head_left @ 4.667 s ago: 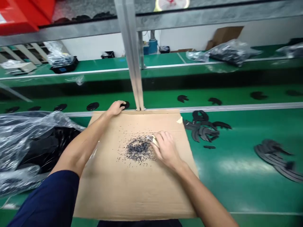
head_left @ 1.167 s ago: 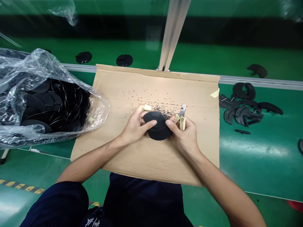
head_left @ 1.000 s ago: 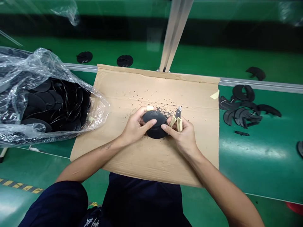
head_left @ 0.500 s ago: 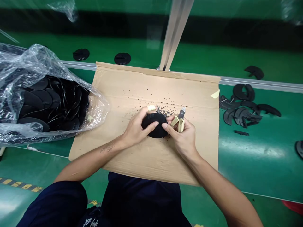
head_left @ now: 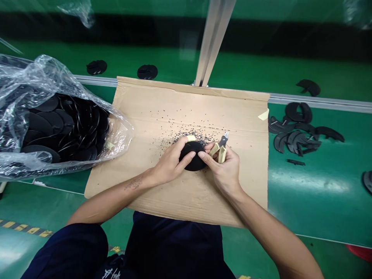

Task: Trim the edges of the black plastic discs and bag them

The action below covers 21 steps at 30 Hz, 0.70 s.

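A round black plastic disc (head_left: 194, 158) is held between both hands above the cardboard sheet (head_left: 139, 193). My left hand (head_left: 171, 161) is closed on its left edge, thumb on the upper face; one finger wears a pale yellow wrap. My right hand (head_left: 225, 170) pinches the disc's right edge with thumb and finger. Lodged in that same hand are side cutters (head_left: 221, 148) with yellowish handles, their jaws pointing up and away from the disc. Tiny black scraps (head_left: 186, 131) lie scattered on the cardboard just beyond the disc.
On the left, a clear plastic bag (head_left: 40, 77) holds many black discs (head_left: 43, 124). Curved black pieces (head_left: 299, 135) are heaped on the green table at the right. Two discs (head_left: 147, 72) lie behind the metal rail (head_left: 319, 104), near an upright metal post (head_left: 213, 42).
My left hand has shifted slightly to the right along the disc, and the disc has turned a little. My right hand and the side cutters stay nearly where they were.
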### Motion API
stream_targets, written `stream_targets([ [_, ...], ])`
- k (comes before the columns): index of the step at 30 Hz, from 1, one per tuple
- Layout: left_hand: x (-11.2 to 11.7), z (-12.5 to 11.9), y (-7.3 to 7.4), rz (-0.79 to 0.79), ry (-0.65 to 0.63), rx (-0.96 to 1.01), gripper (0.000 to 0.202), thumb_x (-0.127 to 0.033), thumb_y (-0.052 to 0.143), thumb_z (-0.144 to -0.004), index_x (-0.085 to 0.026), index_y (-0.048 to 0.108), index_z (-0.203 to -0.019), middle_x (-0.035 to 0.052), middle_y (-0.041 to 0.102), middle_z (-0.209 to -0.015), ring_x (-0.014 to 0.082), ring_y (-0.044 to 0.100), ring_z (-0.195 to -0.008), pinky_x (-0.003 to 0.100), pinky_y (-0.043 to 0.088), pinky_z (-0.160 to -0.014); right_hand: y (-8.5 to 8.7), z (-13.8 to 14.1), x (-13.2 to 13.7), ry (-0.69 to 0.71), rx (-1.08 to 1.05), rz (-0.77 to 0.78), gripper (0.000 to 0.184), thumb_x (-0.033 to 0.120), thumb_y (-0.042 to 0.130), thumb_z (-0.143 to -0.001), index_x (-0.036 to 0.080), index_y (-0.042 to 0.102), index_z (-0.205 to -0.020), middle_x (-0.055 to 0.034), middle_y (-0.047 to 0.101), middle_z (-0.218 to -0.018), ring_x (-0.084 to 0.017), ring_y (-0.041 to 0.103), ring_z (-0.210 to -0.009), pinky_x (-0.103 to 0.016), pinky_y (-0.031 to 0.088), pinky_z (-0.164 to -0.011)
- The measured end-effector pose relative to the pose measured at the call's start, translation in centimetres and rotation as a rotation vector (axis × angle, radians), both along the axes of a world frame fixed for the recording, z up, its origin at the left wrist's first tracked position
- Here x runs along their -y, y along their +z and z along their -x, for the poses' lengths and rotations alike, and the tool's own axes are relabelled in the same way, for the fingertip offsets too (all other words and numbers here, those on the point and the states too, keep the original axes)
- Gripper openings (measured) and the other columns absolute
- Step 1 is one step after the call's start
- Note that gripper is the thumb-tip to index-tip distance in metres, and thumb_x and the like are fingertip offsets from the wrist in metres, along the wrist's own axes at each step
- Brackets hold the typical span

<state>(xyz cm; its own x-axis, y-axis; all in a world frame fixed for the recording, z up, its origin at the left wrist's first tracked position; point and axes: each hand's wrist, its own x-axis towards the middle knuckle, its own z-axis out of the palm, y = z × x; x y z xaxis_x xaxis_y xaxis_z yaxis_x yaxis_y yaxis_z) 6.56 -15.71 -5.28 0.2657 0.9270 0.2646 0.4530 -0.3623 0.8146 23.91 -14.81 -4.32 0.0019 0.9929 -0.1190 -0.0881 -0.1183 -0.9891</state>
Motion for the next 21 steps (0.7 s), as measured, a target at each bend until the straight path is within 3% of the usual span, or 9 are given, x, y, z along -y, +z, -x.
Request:
stream_targets([
  [7, -0.1, 0.4, 0.2, 0.132, -0.039, 0.161, 0.028, -0.039, 0.054, -0.102, -0.02, 0.055, -0.123, 0.0077, 0.065, -0.119, 0.0192, 0.064, -0.109, 0.029, 0.054, -0.089, 0.1, 0.1, 0.2, -0.007, 0.009, -0.018, 0.045, 0.053, 0.092, -0.063, 0.022, 0.065, -0.082, 0.0042, 0.057, -0.071, -0.01, 0.048, -0.06, -0.024, 0.043, -0.057],
  [17, -0.4, 0.8, 0.2, 0.017, -0.107, 0.124, 0.028, -0.035, 0.05, -0.104, -0.02, 0.053, -0.127, 0.0085, 0.067, -0.117, 0.0185, 0.066, -0.107, 0.028, 0.054, -0.09, 1.3, -0.5, -0.4, 0.134, 0.134, -0.101, 0.037, 0.049, 0.087, -0.072, 0.02, 0.064, -0.078, 0.005, 0.054, -0.067, -0.009, 0.044, -0.058, -0.024, 0.042, -0.056],
  [21, -0.5, 0.9, 0.4, -0.029, -0.127, 0.078, 0.03, -0.035, 0.048, -0.104, -0.019, 0.054, -0.129, 0.0098, 0.068, -0.118, 0.02, 0.066, -0.108, 0.03, 0.055, -0.09, 1.0, -0.8, -0.5, 0.164, 0.182, -0.135, 0.036, 0.051, 0.084, -0.076, 0.02, 0.065, -0.08, 0.0037, 0.057, -0.069, -0.011, 0.05, -0.06, -0.025, 0.046, -0.058],
])
